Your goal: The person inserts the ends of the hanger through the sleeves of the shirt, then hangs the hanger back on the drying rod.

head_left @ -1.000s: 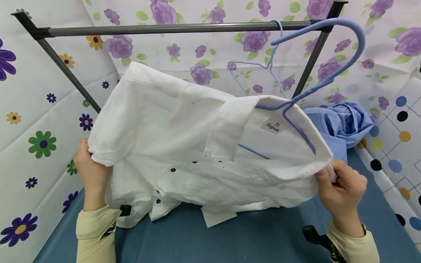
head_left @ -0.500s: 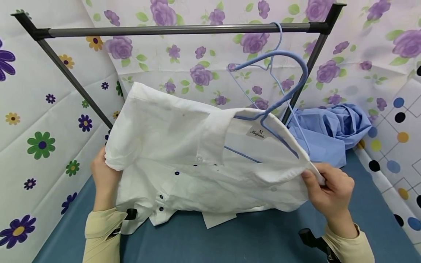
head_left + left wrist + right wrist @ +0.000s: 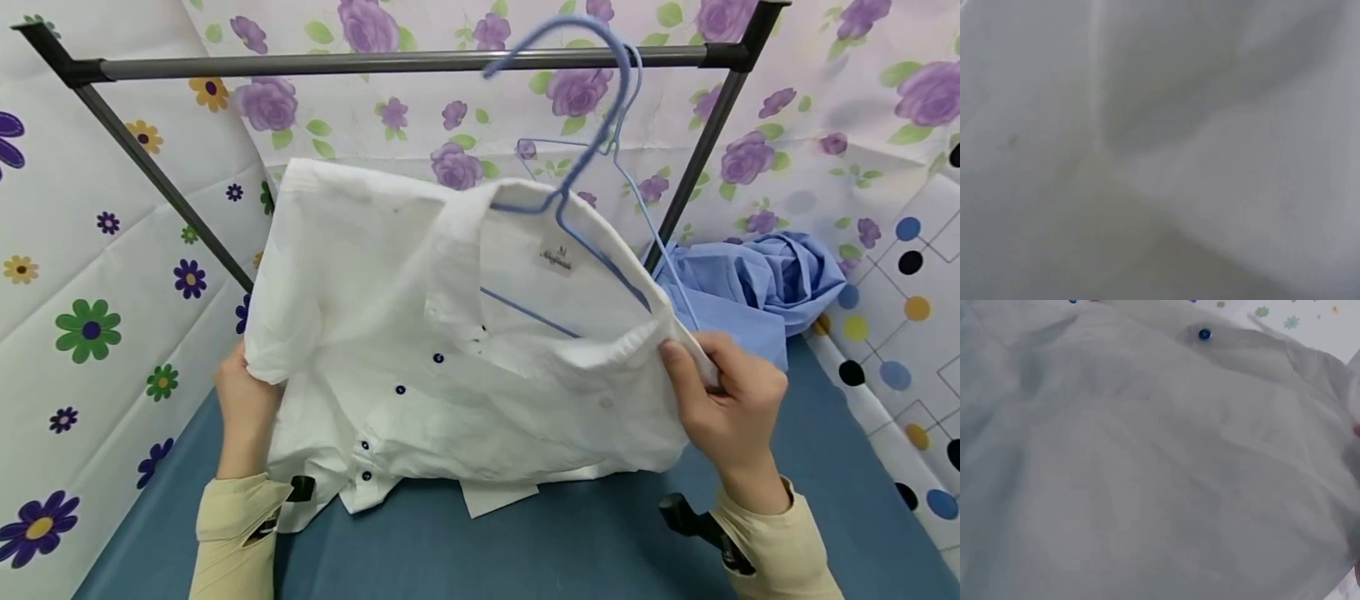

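Observation:
A white shirt (image 3: 360, 267) with dark buttons is held up in the head view, its collar spread. A blue hanger (image 3: 617, 100) sits inside it, its hook rising from the neck opening in front of the rail. My left hand (image 3: 249, 408) grips the sleeve end at the left, fingers partly behind cloth. At the right, my right hand (image 3: 731, 400) pinches the collar's edge, thumb in front. Blurred shirt cloth fills the left wrist view. Shirt fabric with a dark button (image 3: 1204, 334) covers most of the right wrist view; only slivers of fingers show at its right edge.
A dark metal rack's rail (image 3: 300, 64) runs across the back. Another blue hanger (image 3: 637, 187) hangs from its right part. Crumpled blue cloth (image 3: 787, 279) lies at the right on the blue-green table surface (image 3: 585, 542). Patterned sheets surround the table.
The hanger hook has swung left and now stands more upright, dipping and then rising to the rail. My right hand has moved left and up; my left hand has shifted slightly right.

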Demonstrator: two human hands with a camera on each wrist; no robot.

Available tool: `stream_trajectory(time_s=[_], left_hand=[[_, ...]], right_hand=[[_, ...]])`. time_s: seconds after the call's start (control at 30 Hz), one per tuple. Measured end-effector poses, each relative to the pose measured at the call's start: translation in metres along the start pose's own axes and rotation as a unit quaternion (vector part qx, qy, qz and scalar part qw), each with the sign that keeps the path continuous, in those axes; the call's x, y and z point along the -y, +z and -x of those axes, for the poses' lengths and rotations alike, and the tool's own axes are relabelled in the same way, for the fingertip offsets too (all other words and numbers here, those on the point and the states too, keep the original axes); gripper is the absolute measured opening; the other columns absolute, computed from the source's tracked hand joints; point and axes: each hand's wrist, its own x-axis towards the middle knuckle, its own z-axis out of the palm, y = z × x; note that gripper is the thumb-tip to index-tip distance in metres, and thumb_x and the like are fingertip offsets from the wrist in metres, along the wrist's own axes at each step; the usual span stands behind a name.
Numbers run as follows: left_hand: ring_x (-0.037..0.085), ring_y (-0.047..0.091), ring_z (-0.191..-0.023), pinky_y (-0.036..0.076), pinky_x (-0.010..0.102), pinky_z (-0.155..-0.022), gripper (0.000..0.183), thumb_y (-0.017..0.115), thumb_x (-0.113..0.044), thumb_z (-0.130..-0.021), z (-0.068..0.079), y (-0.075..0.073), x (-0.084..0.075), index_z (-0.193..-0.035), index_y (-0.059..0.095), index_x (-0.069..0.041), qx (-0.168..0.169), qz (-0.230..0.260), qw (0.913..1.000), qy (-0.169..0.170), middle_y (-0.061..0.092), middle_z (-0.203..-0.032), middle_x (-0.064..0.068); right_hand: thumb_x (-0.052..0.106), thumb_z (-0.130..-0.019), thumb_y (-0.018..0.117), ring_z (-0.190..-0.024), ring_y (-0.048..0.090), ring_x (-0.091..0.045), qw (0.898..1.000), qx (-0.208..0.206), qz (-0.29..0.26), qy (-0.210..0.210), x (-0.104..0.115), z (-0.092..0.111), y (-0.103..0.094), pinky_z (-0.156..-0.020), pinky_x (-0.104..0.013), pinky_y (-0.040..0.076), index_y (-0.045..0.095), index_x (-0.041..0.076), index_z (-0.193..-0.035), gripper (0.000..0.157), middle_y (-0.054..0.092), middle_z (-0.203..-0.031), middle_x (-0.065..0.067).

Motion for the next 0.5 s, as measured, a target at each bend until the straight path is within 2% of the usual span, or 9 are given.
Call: stream_trajectory(time_s=[0.1, 0.2, 0.33, 0.5], left_hand=[[0.044, 0.056, -0.082, 0.038, 0.053, -0.068, 0.015, 0.055, -0.007, -0.085, -0.001, -0.003, 0.002, -0.094, 0.060, 0.003, 0.010, -0.003, 0.9999, -0.013, 0.061, -0.088, 0.028], [0.044, 0.055, -0.085, 0.038, 0.053, -0.071, 0.020, 0.056, -0.015, -0.088, -0.001, -0.006, 0.005, -0.099, 0.057, 0.003, 0.035, -0.014, 0.9987, -0.033, 0.059, -0.092, 0.027], [0.044, 0.054, -0.092, 0.038, 0.054, -0.075, 0.033, 0.056, -0.025, -0.089, -0.002, -0.009, 0.010, -0.108, 0.053, 0.002, 0.096, -0.030, 0.9929, -0.063, 0.058, -0.102, 0.027], [0.046, 0.051, -0.100, 0.038, 0.057, -0.077, 0.062, 0.055, -0.048, -0.088, -0.008, -0.013, 0.008, -0.122, 0.044, 0.002, 0.175, -0.041, 0.9799, -0.086, 0.053, -0.115, 0.028]], right_hand=[[0.028, -0.084, 0.070, -0.040, 0.041, -0.006, 1.000, 0.011, 0.015, 0.003, 0.003, -0.014, 0.010, -0.045, -0.015, 0.030, 0.064, -0.006, -0.068, 0.038, 0.047, -0.049, -0.002], [0.031, -0.085, 0.067, -0.041, 0.043, -0.008, 0.999, 0.034, 0.029, 0.007, 0.005, -0.026, 0.020, -0.044, -0.015, 0.032, 0.065, -0.004, -0.071, 0.038, 0.048, -0.050, -0.001], [0.030, -0.086, 0.066, -0.041, 0.044, -0.010, 0.995, 0.073, 0.061, 0.018, 0.007, -0.040, 0.033, -0.043, -0.017, 0.033, 0.066, 0.000, -0.075, 0.031, 0.050, -0.052, -0.001], [0.022, -0.086, 0.067, -0.042, 0.046, -0.011, 0.990, 0.098, 0.099, 0.031, 0.009, -0.051, 0.051, -0.043, -0.021, 0.032, 0.066, 0.004, -0.079, 0.019, 0.055, -0.056, -0.001]])
